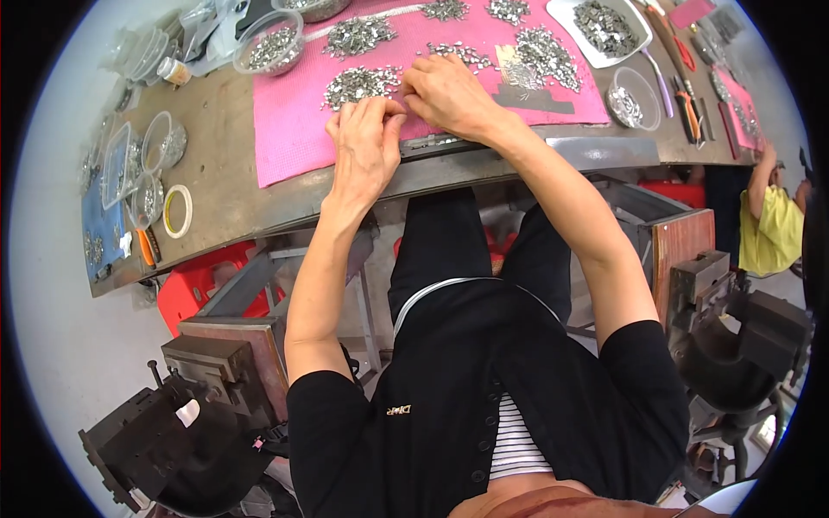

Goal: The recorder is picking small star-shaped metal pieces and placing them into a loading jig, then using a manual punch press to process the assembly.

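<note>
My left hand rests at the front of a pink mat, its fingers bent and pressed together beside a pile of small shiny metal pieces. Just to its right, my right hand has its thumb and fingers drawn together in a pinch. The fingertips of both hands are close to each other, and whatever lies in them is hidden or too small to make out. Below the hands, a narrow metal strip runs along the table's front edge. More heaps of metal pieces lie farther back on the mat.
A see-through bowl of metal pieces stands at the mat's left, a white tray at its far right. Farther left are tubs and a tape roll. Pliers lie right. Bench vises flank me. Another person sits far right.
</note>
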Action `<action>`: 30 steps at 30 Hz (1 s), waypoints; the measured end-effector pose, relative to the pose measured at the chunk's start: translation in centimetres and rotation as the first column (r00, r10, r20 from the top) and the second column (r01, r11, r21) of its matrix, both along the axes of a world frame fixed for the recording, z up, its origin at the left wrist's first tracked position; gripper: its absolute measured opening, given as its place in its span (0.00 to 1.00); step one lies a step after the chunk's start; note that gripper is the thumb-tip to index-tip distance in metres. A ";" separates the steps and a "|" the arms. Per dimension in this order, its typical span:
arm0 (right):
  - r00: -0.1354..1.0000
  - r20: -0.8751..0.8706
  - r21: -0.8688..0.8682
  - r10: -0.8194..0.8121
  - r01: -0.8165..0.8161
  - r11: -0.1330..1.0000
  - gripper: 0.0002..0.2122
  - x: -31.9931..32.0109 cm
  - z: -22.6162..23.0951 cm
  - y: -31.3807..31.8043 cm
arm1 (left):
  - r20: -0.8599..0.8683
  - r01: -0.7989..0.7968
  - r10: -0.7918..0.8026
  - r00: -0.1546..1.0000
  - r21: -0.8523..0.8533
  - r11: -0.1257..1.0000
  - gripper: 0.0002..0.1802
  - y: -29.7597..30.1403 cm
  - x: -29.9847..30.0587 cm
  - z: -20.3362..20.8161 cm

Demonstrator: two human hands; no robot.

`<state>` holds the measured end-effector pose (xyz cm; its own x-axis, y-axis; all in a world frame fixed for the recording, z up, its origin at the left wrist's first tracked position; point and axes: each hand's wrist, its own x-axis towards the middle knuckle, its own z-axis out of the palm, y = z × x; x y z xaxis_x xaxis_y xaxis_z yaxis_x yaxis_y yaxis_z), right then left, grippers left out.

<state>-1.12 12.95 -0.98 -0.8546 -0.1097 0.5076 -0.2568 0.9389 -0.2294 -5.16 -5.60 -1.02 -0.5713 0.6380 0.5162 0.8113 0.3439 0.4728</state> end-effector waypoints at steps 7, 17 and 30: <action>0.999 0.015 -0.039 -0.049 0.049 0.998 0.04 4.1 1.7 3.7 | 0.237 0.173 -0.215 0.948 0.186 0.967 0.04 1.8 3.5 0.9; 0.989 0.113 -0.239 0.092 -0.063 0.969 0.05 5.5 0.9 4.4 | 0.028 0.210 -0.217 0.976 0.162 0.964 0.07 3.5 4.6 -0.4; 0.990 0.136 -0.408 0.040 0.019 0.913 0.06 7.1 1.9 3.9 | -0.093 0.162 -0.156 0.983 0.051 0.986 0.11 3.2 5.4 0.0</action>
<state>5.95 16.82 0.96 -0.9192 0.0721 0.3871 -0.2040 0.7536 -0.6249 0.24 -2.39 -0.99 -0.4153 0.6848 0.5988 0.8930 0.1815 0.4119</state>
